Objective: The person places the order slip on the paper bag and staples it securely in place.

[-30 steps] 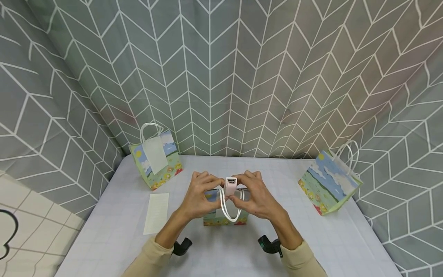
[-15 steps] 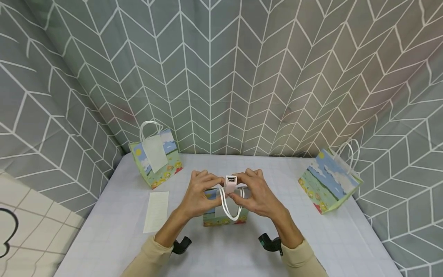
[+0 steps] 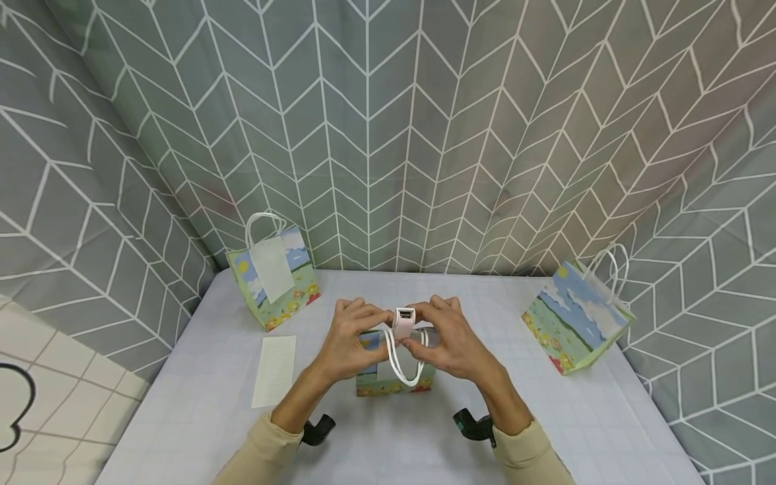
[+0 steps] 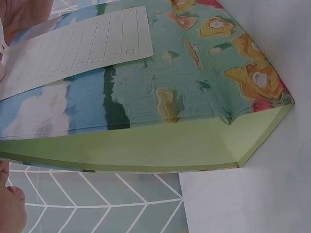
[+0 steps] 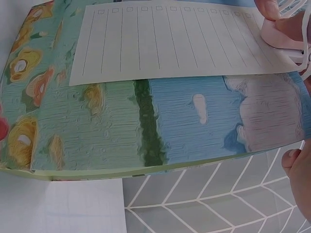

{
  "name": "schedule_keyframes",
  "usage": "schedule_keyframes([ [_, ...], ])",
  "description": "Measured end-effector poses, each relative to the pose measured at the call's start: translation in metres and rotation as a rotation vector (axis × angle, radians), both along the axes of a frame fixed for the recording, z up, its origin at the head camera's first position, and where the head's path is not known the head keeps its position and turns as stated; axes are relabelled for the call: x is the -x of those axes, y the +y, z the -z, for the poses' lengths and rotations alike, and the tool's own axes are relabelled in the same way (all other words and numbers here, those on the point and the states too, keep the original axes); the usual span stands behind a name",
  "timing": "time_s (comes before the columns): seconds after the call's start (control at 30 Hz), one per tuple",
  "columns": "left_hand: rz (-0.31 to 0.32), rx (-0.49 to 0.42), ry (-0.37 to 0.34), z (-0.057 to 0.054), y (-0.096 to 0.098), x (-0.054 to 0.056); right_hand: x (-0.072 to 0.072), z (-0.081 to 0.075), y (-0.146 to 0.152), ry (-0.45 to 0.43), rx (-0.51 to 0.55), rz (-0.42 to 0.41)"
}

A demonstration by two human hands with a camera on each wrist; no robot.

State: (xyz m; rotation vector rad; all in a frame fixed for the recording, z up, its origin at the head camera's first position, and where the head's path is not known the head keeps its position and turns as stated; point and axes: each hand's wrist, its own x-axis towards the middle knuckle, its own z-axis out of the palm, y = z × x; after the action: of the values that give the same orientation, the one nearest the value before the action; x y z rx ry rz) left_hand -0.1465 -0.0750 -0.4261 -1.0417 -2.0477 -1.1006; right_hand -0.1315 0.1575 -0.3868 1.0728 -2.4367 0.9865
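Note:
A small pink-and-white stapler (image 3: 403,326) is between my two hands at the top edge of a patterned paper bag (image 3: 364,389). My left hand (image 3: 356,340) pinches it with thumb and forefinger from the left. From the right, my right hand (image 3: 447,342) pinches it likewise. A white lined slip with small checkboxes (image 5: 170,43) lies against the bag's face, its upper end reaching the stapler. White cord handles (image 3: 397,370) droop towards me over the slip. In the left wrist view, the bag's pale green side (image 4: 146,145) shows; the stapler is mostly out of that frame.
A second bag (image 3: 279,279) with a slip on its front stands at the back left. Another bag (image 3: 572,323) stands at the right. A loose lined slip (image 3: 274,372) lies on the white table (image 3: 194,411) left of my hands. Patterned curtains (image 3: 394,168) surround the table.

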Motion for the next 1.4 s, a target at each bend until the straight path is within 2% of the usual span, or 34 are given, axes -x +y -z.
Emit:
schedule_keyframes([
  [0.4, -0.008, 0.029, -0.083, -0.0025, -0.0029, -0.0058, 0.0006, 0.002, 0.0012, -0.018, -0.016, 0.035],
  [0.8, -0.019, 0.037, -0.102, -0.003, -0.0033, -0.0078, 0.0004, 0.0028, 0.0015, -0.038, -0.007, 0.018],
  [1.2, -0.008, 0.038, -0.123, -0.0032, -0.0038, -0.0086, 0.0011, 0.0027, 0.0021, -0.055, 0.072, -0.028],
  [1.4, -0.006, 0.038, -0.132, -0.0011, -0.0056, -0.0087, 0.0011, 0.0025, 0.0029, -0.045, 0.091, -0.006],
])
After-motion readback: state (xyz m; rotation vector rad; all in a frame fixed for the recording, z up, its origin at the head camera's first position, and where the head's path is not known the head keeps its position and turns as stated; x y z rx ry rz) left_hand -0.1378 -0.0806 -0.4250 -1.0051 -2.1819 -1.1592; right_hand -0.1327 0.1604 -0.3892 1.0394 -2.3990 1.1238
